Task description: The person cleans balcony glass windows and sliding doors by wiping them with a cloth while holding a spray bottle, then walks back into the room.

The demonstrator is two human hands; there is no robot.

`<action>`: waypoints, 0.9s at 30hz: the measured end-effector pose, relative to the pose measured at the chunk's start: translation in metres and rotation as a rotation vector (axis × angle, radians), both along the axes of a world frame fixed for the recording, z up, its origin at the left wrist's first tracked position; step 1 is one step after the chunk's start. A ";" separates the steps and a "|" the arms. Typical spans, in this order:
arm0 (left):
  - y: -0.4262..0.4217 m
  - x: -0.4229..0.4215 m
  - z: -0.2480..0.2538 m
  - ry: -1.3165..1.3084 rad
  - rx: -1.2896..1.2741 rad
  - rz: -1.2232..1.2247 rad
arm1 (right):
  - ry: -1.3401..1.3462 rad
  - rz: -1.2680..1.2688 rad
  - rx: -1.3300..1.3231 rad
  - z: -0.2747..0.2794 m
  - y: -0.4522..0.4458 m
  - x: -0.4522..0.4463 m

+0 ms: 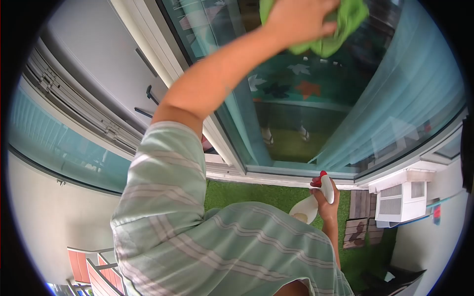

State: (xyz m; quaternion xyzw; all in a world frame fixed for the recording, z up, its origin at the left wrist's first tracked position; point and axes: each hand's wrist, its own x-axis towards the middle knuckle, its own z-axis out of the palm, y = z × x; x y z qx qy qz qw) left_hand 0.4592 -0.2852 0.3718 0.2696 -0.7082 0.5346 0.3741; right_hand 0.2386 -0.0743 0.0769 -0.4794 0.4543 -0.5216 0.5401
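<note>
My left hand (298, 22) is raised at the top of the view, its fingers over a bunched green cloth (330, 45) held against the glass door pane (316, 118). The cloth's upper part is cut off by the frame edge. Lower down on the right, my right hand (327, 203) is wrapped round the neck of a white spray bottle (305, 208) with a red nozzle (323, 174). The bottle tilts, and my striped shirt hides part of its base.
The glass stands in a white frame (296, 180), with a pale curtain (385, 84) behind it. Green artificial turf (237, 195) covers the floor. A white air-conditioner unit (401, 200) is at right, near wooden deck tiles (356, 232). A folding chair (81, 264) is at lower left.
</note>
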 end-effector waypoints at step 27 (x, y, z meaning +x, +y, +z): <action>-0.007 0.118 0.280 0.439 -0.267 0.198 | 0.090 0.085 -0.274 -0.032 -0.002 0.089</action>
